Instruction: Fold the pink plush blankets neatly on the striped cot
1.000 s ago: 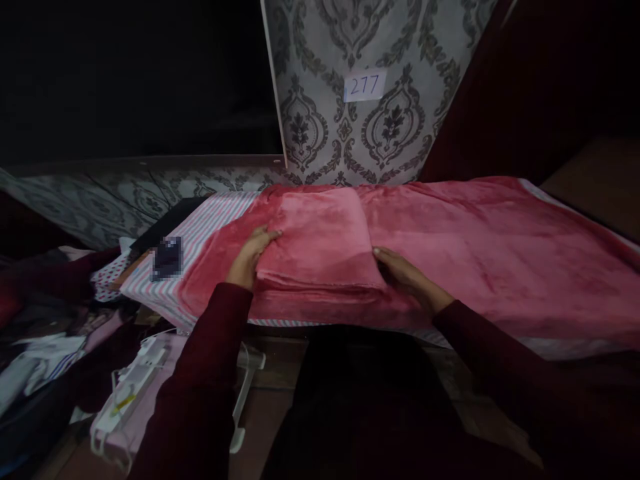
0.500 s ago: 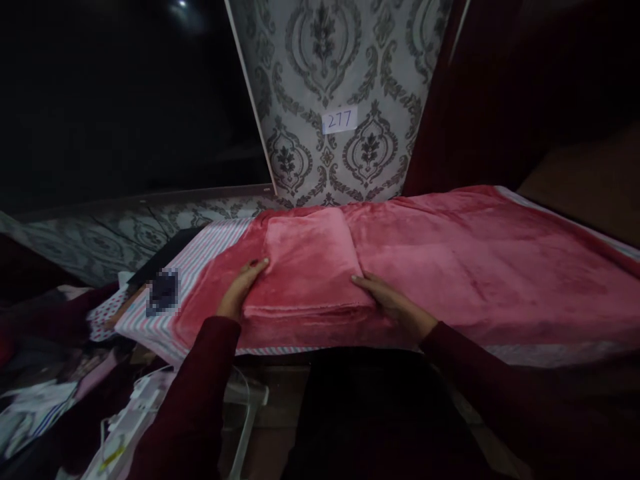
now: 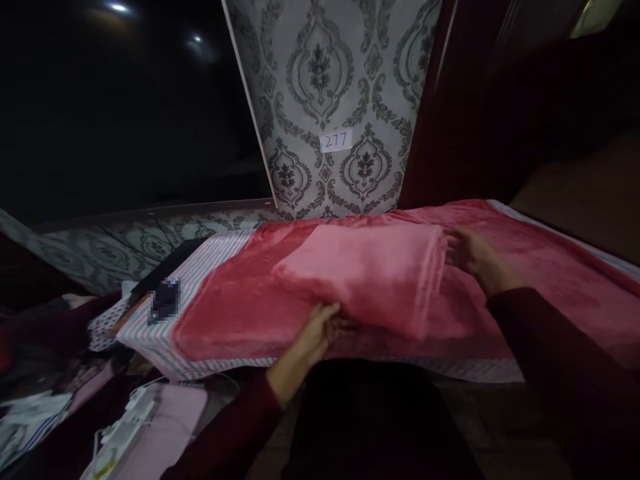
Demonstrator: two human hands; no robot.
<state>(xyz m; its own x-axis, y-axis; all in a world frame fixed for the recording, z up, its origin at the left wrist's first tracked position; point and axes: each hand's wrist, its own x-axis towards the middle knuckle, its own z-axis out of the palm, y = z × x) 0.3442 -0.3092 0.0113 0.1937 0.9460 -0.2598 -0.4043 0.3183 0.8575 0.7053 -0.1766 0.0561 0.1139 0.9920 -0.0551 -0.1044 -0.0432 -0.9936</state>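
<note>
A folded pink plush blanket (image 3: 370, 263) is turned at an angle over a larger red-pink plush cover (image 3: 230, 313). Its layered edge faces right and is smeared by motion. My left hand (image 3: 320, 333) is at the near edge of the folded blanket, thumb close against it, fingers loosely curved and apart just below. At the far right corner, my right hand (image 3: 475, 260) has its fingers on the layered edge, closed on it and blurred; some fingertips are hidden behind the cloth.
Striped cloth (image 3: 215, 257) shows under the cover at left, with a pixelated dark item (image 3: 165, 300) on it. A large dark screen (image 3: 130, 113) hangs behind. A power strip (image 3: 123, 433) and clothes lie lower left. A paper marked 277 (image 3: 336, 141) is on the wall.
The folded blanket has shifted right and turned from lying squarely between my hands. Both hands have moved right, the left to its near edge and the right to its far right corner.
</note>
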